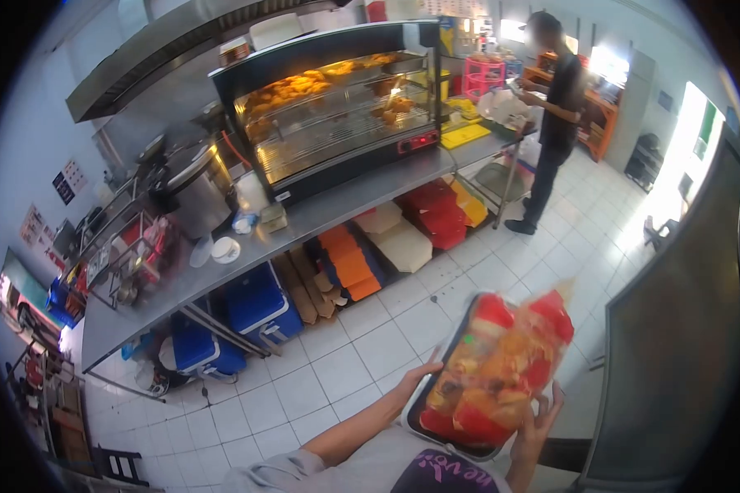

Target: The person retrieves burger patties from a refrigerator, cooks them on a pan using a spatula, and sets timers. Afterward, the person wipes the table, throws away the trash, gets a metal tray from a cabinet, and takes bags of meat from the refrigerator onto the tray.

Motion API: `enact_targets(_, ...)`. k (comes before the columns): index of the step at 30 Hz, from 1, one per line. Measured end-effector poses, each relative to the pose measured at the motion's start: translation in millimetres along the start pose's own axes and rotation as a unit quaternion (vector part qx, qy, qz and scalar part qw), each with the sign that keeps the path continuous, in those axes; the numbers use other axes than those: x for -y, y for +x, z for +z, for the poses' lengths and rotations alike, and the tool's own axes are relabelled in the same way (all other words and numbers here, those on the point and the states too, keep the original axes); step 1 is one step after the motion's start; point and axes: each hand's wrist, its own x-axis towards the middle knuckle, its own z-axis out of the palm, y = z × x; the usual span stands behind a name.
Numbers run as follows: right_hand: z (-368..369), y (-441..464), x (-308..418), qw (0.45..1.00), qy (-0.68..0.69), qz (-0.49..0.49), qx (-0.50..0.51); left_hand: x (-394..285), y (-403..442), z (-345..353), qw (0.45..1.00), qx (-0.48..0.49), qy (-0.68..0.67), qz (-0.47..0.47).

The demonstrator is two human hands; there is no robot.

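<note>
In front of my body I carry a dark, light-rimmed tray heaped with red-and-yellow packets that look like bagged food. The contents are partly blurred. My left hand grips the tray's left side, its thumb near the rim. At the lower right, my right hand is curled against the packets and the tray's side, with several fingers showing. The tray's underside is hidden.
A lit glass food warmer with fried food stands on a long steel table. Flat cardboard boxes and blue coolers sit below. Another person stands at the table's far end. A dark panel stands close on the right.
</note>
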Motion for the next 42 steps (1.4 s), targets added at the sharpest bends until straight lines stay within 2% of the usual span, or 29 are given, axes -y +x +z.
enact_targets(2, 33.9, 27.7, -0.2, 0.999, 0.003, 0.024, 0.031, -30.0, -10.3, -3.6, 0.999, 0.012, -0.024, -0.026)
enact_targets(3, 46.9, 43.3, -4.5, 0.997, -0.005, 0.029, 0.073, -42.1, -16.7, 13.6, 1.000, -0.011, -0.024, 0.011)
enact_targets(4, 58.9, 58.2, -9.1, 0.993, -0.011, 0.031, 0.114, -50.3, -14.2, 2.3, 0.999, -0.014, -0.024, 0.016)
enact_targets(6, 80.0, 84.9, -19.5, 0.990, -0.012, 0.048, 0.135, -62.0, -3.7, -35.6, 0.992, -0.083, -0.025, 0.091)
enact_targets(7, 88.6, 97.8, -25.2, 0.985, -0.022, 0.051, 0.164, -67.4, -1.1, -42.7, 0.989, -0.085, -0.017, 0.118)
enact_targets(10, 113.1, 132.5, -29.4, 0.974, -0.026, 0.077, 0.212, -87.0, 2.2, -35.5, 0.984, -0.072, -0.049, 0.156)
enact_targets(11, 119.6, 143.9, -31.6, 0.967, -0.043, 0.086, 0.235, -92.8, 2.6, -26.1, 0.980, -0.096, -0.065, 0.160)
enact_targets(15, 137.3, 191.2, -46.1, 0.950, -0.078, 0.084, 0.291, -115.3, 31.2, -43.3, 0.969, -0.113, -0.065, 0.210)
enact_targets(17, 146.4, 221.2, -45.2, 0.946, -0.058, 0.102, 0.303, -126.4, 50.8, -42.9, 0.953, -0.177, -0.028, 0.243)
enact_targets(18, 151.4, 238.1, -42.3, 0.942, -0.039, 0.118, 0.312, -131.8, 67.8, -57.6, 0.952, -0.179, -0.029, 0.245)
enact_targets(19, 155.4, 255.2, -37.3, 0.937, -0.022, 0.123, 0.325, -136.3, 87.9, -85.7, 0.957, 0.013, -0.140, 0.252)
enact_targets(20, 158.5, 272.6, -28.6, 0.936, -0.021, 0.127, 0.326, -140.6, 101.3, -100.0, 0.915, 0.206, -0.244, 0.248)
enact_targets(22, 158.5, 309.0, -11.4, 0.923, -0.061, 0.144, 0.353, -156.2, 115.7, -94.1, 0.926, 0.164, -0.223, 0.257)
enact_targets(24, 131.1, 365.1, -7.1, 0.958, -0.192, 0.034, 0.210, -171.0, 128.5, -86.2, 0.940, 0.095, -0.187, 0.270)
enact_targets(25, 90.4, 405.7, -16.4, 0.938, -0.307, -0.109, 0.116, -175.9, 134.7, -81.6, 0.942, 0.076, -0.180, 0.273)
enact_targets(26, 53.6, 436.7, -7.6, 0.900, -0.409, -0.150, 0.004, -181.3, 141.5, -78.2, 0.943, 0.064, -0.173, 0.276)
enact_targets(27, 13.6, 464.0, 6.0, 0.750, -0.614, -0.210, -0.126, -187.6, 147.8, -73.9, 0.945, 0.059, -0.168, 0.275)
enact_targets(28, -52.8, 504.6, -2.9, 0.556, -0.738, -0.281, -0.259, -192.2, 153.9, -72.0, 0.947, 0.053, -0.165, 0.272)
enact_targets(29, -59.7, 497.1, 29.1, 0.420, -0.851, -0.143, -0.281, -196.4, 159.2, -70.9, 0.949, 0.046, -0.161, 0.267)
enact_targets(31, -110.8, 515.4, 54.1, 0.372, -0.894, 0.075, -0.238, -206.8, 168.3, -67.1, 0.955, 0.029, -0.151, 0.255)
enact_targets(33, -179.7, 523.9, 43.5, 0.413, -0.869, 0.110, -0.250, -218.7, 177.5, -63.5, 0.961, 0.016, -0.142, 0.238)
enact_targets(34, -196.9, 526.7, 36.5, 0.413, -0.866, 0.117, -0.255, -225.1, 181.8, -61.2, 0.964, 0.010, -0.136, 0.229)
enact_targets(36, -214.4, 525.0, 25.6, 0.299, -0.920, 0.209, -0.140, -235.9, 186.1, -57.4, 0.969, -0.003, -0.125, 0.212)
enact_targets(38, -220.9, 517.9, 16.9, 0.269, -0.926, 0.231, -0.126, -249.7, 188.3, -52.6, 0.974, -0.016, -0.115, 0.192)
enact_targets(42, -178.5, 490.1, 1.5, 0.274, -0.929, 0.204, -0.145, -281.0, 186.1, -40.1, 0.982, -0.042, -0.092, 0.159)
